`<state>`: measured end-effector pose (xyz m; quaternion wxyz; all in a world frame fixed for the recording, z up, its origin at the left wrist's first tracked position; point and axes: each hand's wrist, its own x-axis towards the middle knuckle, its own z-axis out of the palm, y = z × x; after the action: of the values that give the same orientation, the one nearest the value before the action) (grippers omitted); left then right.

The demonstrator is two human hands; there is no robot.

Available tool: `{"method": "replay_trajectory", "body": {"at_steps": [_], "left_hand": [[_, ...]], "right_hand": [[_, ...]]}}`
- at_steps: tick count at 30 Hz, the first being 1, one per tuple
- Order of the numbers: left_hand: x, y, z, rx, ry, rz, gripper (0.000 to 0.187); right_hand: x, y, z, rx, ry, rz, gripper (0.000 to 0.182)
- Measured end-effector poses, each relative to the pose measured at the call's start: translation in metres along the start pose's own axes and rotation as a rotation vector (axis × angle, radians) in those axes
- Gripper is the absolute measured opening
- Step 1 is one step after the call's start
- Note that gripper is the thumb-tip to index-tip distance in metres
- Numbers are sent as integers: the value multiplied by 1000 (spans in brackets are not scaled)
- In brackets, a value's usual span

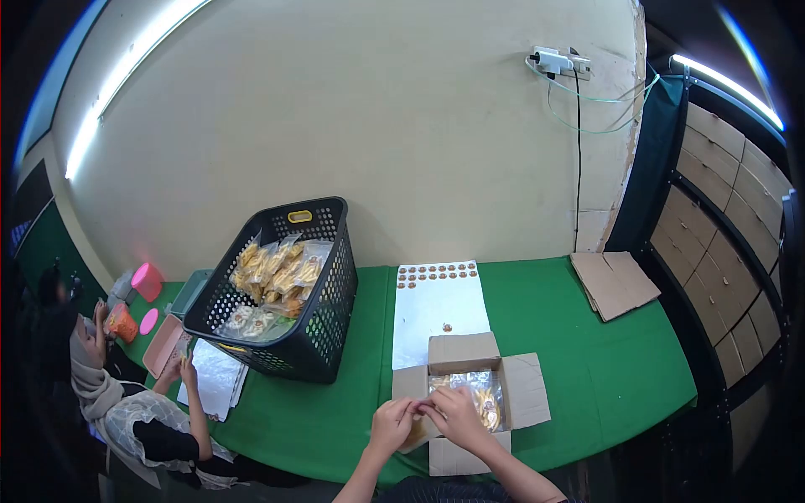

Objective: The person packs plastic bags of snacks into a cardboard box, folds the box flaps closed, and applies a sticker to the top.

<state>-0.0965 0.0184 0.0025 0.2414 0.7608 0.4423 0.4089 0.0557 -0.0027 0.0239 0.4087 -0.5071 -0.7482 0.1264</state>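
Observation:
My left hand [392, 426] and my right hand [455, 417] meet over the left side of an open cardboard box [526, 394]. The fingers of both are pinched together at the tips; whatever is between them is too small to make out. Inside the box lie clear plastic packets [489, 408] with yellow snack pieces, partly hidden by my right hand. The box's flaps are folded outward. Just behind it, a white sheet [432, 323] carries rows of small round brown stickers [431, 273] at its top, with a single sticker [447, 328] lower down.
A black perforated basket [331, 323] full of snack packets [281, 272] stands left on the green-covered table [579, 369]. Flat cardboard [615, 283] lies at the back right. Far left, other people [155, 419] work beside a pink tray [163, 345] and a stack of white sheets [210, 386].

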Motion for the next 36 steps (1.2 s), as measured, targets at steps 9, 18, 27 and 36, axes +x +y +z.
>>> {"method": "replay_trajectory", "body": {"at_steps": [9,18,27,36], "left_hand": [[26,10,-24,147,321,57,13],[39,5,-29,184,504,72,23],[52,-22,-20,-605,15,-122,44],[12,-41,24,-784,-856,-751,60]], "right_hand": [[12,-22,15,240,59,36,16],[8,-25,5,344,-73,70,20],[-9,24,-17,755,34,372,15],[-21,57,-52,1125,365,328,18]]}}
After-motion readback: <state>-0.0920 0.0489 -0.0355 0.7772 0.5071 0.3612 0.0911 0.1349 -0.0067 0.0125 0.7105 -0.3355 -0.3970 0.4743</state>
